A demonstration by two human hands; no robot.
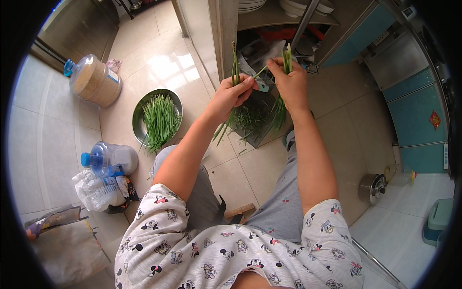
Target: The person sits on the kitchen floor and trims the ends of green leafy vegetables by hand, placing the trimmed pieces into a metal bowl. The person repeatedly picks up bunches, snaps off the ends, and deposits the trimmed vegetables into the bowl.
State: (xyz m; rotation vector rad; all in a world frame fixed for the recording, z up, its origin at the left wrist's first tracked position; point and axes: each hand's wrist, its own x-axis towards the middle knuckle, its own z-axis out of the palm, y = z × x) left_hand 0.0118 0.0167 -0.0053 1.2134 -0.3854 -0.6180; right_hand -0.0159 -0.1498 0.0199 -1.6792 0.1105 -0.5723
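My left hand (234,94) is closed around a few garlic chive stalks (235,59), their long leaves hanging below the fist. A thicker bunch of garlic chives (287,59) stands in the grip of my right hand (291,81), pale stem ends up. Between the two hands stretches a single green stalk (260,72), pinched by my right thumb and finger and reaching my left fingertips. Beneath them, loose green scraps (249,119) lie on a dark container (257,141), partly hidden by the hands. A metal bowl (136,127) to the left holds a heap of garlic chives (161,121).
Two large plastic jugs, one with grain (95,81) and one with white contents (113,159), lie by the left wall near a white plastic bag (97,189). An open cabinet with stacked dishes (251,5) stands ahead. A lidded pot (371,188) sits at right.
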